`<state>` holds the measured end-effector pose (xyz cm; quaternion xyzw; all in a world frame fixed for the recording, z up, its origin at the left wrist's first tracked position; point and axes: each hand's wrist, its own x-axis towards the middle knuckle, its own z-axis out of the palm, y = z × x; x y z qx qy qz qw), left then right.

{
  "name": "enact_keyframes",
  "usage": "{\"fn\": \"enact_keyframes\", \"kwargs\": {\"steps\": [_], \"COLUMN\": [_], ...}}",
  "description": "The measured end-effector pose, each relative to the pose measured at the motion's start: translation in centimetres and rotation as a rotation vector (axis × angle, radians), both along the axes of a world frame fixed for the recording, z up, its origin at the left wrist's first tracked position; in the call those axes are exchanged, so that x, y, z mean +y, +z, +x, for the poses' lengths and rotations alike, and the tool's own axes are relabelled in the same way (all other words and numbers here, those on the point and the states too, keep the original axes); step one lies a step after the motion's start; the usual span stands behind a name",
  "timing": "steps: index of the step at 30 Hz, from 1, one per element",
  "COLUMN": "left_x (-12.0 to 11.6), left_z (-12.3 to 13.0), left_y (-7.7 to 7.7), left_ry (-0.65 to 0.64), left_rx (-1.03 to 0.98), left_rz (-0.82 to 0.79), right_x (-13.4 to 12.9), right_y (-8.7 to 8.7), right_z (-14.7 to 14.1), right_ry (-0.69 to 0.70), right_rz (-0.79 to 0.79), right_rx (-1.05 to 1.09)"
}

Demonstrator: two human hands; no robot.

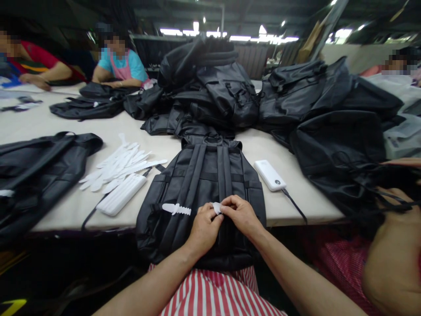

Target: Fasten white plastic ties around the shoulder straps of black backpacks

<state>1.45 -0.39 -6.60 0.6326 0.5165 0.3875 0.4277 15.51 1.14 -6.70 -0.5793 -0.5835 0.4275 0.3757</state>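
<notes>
A black backpack (210,175) lies in front of me with its shoulder straps facing up. Over its middle, my left hand (205,228) and my right hand (239,215) meet, both closed in a pinch on a small white piece (217,208) above the right strap. Most of that piece is hidden by my fingers. Another white piece with a wavy edge (176,209) lies across the left strap.
White strips (120,164) are heaped left of the backpack, beside a white power bank (121,194). A second power bank (269,175) lies to the right. Black bags (226,87) are piled behind. Another person's arm (393,245) is at the right; people sit across the table (26,125).
</notes>
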Motion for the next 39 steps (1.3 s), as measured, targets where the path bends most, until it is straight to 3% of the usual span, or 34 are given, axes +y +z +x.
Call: {"fn": "enact_keyframes", "kwargs": {"steps": [3, 13, 31, 39], "left_x": [0.2, 0.3, 0.1, 0.0], "left_z": [-0.1, -0.7, -0.7, -0.7], "left_y": [-0.2, -0.5, -1.1, -1.3], "left_ry": [0.005, 0.168, 0.272, 0.247], "left_rx": [0.000, -0.177, -0.195, -0.131], "left_rz": [-0.019, -0.337, -0.265, -0.167], "right_x": [-0.3, 0.0, 0.4, 0.4], "right_y": [-0.3, -0.6, -0.3, -0.5], "right_z": [-0.3, -1.4, -1.1, -1.3], "right_ry": [-0.024, -0.054, -0.063, -0.092], "right_rz": [0.041, 0.044, 0.025, 0.052], "right_rx": [-0.036, -0.166, -0.212, -0.222]}}
